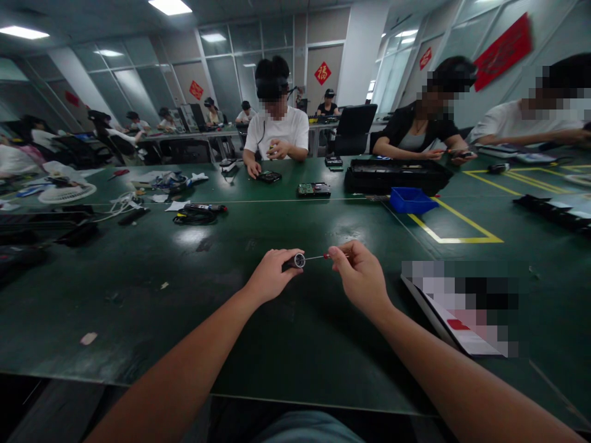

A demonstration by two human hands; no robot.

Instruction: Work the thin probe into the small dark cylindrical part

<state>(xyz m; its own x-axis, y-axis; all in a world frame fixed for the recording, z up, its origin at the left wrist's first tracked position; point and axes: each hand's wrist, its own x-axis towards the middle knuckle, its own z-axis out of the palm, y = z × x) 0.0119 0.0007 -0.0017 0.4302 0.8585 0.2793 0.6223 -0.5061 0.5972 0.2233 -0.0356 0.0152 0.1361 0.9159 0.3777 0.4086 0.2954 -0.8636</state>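
Over the near middle of the green table [194, 332], my left hand [271, 275] is closed around a small dark cylindrical part [299, 261] with a pale round rim facing right. Its inner details are too small to make out. My right hand [362, 274] grips a screwdriver [325, 256] by its reddish handle, mostly hidden by the fingers. The thin metal shaft points left, and its tip reaches the rim of the cylindrical part; whether it sits inside a screw cannot be seen.
A blurred-out booklet or box [455, 314] lies right of my right forearm. Farther off are a blue tray [410, 200], a long black case [397, 176], a circuit-board device [314, 189] and bundled black cables [198, 213]. Across the table, a person in a white shirt [290, 129] handles parts.
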